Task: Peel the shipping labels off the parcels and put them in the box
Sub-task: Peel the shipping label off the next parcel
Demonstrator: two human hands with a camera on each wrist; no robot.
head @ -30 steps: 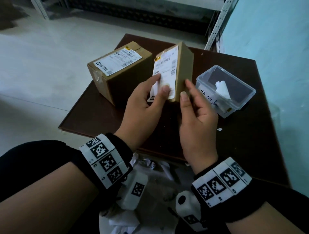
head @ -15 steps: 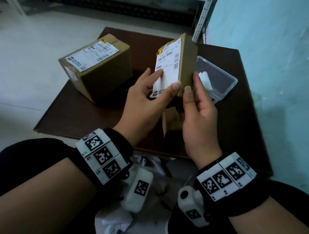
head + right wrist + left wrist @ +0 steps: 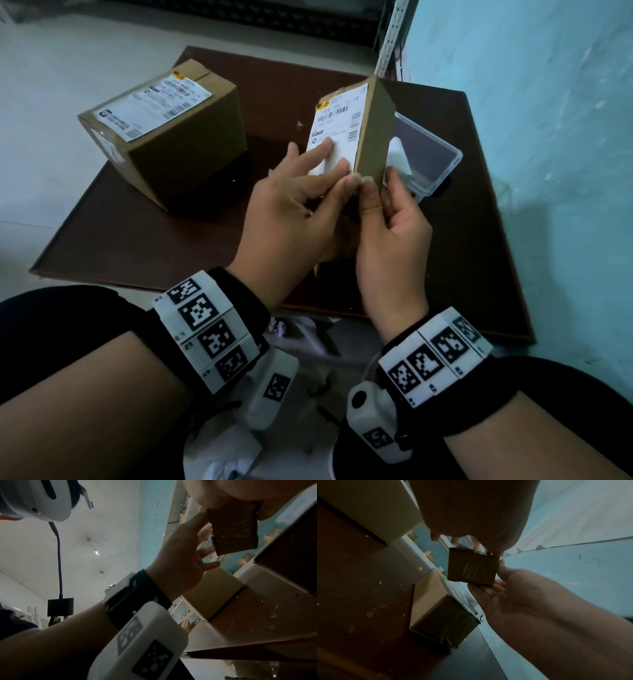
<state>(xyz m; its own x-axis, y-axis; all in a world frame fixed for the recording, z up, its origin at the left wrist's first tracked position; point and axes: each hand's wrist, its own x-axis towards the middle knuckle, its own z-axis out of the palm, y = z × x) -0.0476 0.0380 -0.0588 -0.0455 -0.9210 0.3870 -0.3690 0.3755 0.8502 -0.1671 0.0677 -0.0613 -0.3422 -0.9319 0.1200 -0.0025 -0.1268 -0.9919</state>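
A: Parcel (image 3: 371, 133) up off the surface (image 3: 205, 253), stood on end between both hands. Why does the person hold it that way?

B: Likely to turn the labelled face toward the left hand (image 3: 291, 212). The shipping label (image 3: 337, 133) sits on that face, and the left fingers (image 3: 317, 154) lie fairly straight across its lower part, while the thumb comes to the bottom corner of the parcel.

A: And the right hand (image 3: 394, 233)?

B: It props the parcel from the other side, fingers curled round the back and thumb up at the same lower corner, touching the left thumb. That looks like bracing the parcel while a nail works at the label's edge.

A: Is the label lifting yet?

B: Hard to tell. It looks flat on the card in the head view, and the corner itself is hidden under the thumbs. The wrist views show only the taped underside (image 3: 471, 566).

A: Where do the peeled labels go?

B: Into the clear plastic box (image 3: 442, 164) just behind the held parcel, near the blue wall (image 3: 548, 137). Something white already lies in it, possibly an earlier label. Having it close to the right hand keeps the drop short.

A: And the other parcel (image 3: 164, 137)?

B: It rests on the surface to the left, well apart from the hands, its own label (image 3: 154, 106) facing up, unpeeled, so it seems to wait its turn.
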